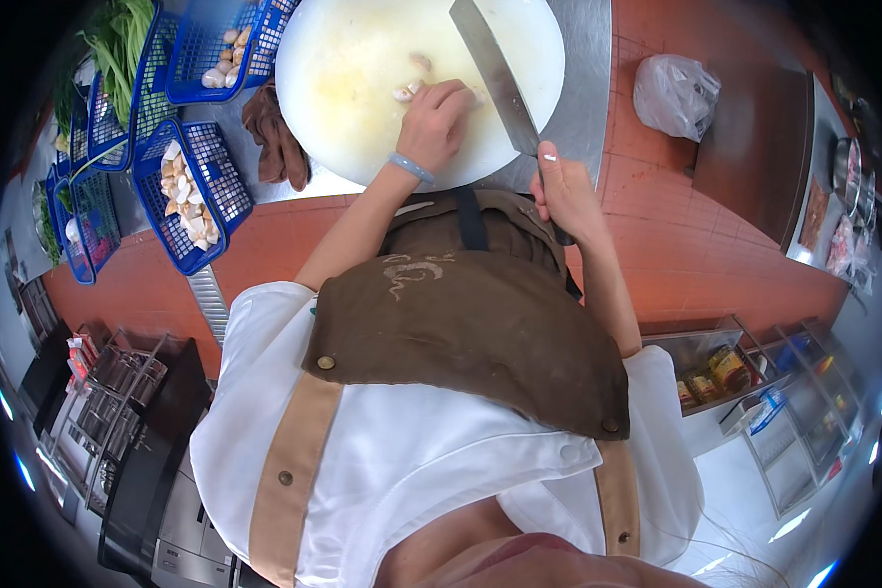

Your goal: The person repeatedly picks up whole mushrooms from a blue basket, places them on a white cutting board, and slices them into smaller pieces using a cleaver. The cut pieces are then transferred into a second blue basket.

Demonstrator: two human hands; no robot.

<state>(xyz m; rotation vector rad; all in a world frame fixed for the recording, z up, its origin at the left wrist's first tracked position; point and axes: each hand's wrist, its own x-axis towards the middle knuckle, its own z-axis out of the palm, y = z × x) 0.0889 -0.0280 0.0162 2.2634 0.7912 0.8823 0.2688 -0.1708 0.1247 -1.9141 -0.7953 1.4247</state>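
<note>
A round white cutting board (338,95) lies on a steel table. On it rest a few garlic pieces (404,94), beside the fingertips of my left hand (435,121), which is lowered onto the board with its fingers bent. Whether those fingers pinch a piece is hidden. Another pale piece (478,97) shows at the right of that hand. My right hand (569,187) is closed around the handle of a cleaver (496,77); its broad blade is over the board's right part, pointing away from me.
Blue plastic baskets stand at the left, one with garlic bulbs (224,70), one with cut white pieces (187,198), one with green stalks (121,59). Brown gloves (273,136) lie beside the board. A white plastic bag (676,97) is at the right, near a dark cabinet (753,158).
</note>
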